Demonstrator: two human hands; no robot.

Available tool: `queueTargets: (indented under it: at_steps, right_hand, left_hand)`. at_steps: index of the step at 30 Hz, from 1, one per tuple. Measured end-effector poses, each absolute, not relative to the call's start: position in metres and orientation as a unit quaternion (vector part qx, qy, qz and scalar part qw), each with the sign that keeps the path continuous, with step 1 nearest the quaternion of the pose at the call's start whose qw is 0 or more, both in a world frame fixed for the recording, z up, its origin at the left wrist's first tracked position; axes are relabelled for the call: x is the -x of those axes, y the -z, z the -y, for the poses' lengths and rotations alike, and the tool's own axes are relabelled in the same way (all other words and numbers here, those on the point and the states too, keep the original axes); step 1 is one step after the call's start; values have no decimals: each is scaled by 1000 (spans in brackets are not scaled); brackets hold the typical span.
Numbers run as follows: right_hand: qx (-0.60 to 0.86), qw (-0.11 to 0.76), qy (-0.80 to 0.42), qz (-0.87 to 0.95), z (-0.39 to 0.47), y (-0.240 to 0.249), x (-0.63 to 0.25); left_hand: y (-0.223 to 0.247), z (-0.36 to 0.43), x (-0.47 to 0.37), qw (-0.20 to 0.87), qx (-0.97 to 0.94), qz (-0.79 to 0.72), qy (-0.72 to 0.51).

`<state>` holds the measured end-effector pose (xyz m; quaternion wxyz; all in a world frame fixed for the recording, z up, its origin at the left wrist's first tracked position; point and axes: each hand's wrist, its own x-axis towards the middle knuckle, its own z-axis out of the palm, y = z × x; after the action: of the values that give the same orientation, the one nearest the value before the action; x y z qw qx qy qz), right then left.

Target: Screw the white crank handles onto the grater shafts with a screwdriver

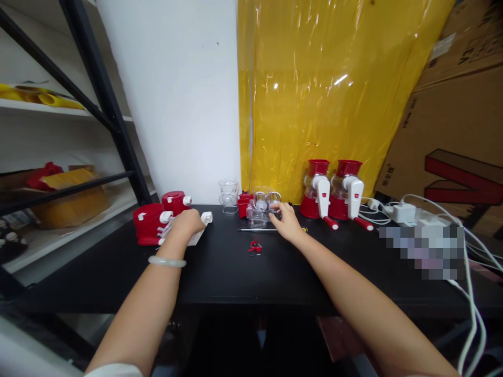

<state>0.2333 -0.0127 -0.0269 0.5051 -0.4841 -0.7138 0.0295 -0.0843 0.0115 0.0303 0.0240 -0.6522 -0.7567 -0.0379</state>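
Observation:
My left hand (189, 222) is curled down over white plastic crank arms (206, 217) at the left. Its fingertips are mostly hidden, so I cannot make out what they grip. Just left of it stand two red grinder bases (146, 225) with white fittings. My right hand (288, 222) has thumb and fingers apart, close to a clear plastic housing (257, 217); whether it touches is unclear. Behind its fingertips are metal grater drums (275, 197). A screwdriver (251, 230) lies partly under this hand. Small red parts and screws (255, 246) lie in front.
Two assembled red-and-white rotary graters (317, 193) stand at the back right. A clear hopper (229, 195) stands against the wall. White chargers (404, 212) and cables run along the right side, before a large cardboard box (444, 131). A black metal rack (118, 120) borders the left.

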Motion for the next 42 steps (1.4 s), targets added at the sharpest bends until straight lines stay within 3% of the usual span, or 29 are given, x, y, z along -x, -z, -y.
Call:
queueTargets:
  at_steps: [31, 38, 42]
  right_hand:
    - [476, 485, -27, 733, 14, 28, -231]
    - [554, 499, 9, 667, 2, 35, -237]
    - [577, 489, -47, 653, -7, 42, -240]
  left_hand:
    - [-36, -6, 100, 59, 574, 814, 62]
    - [-31, -1, 77, 168, 636, 724, 207]
    - [-19, 3, 40, 93, 757, 572, 302]
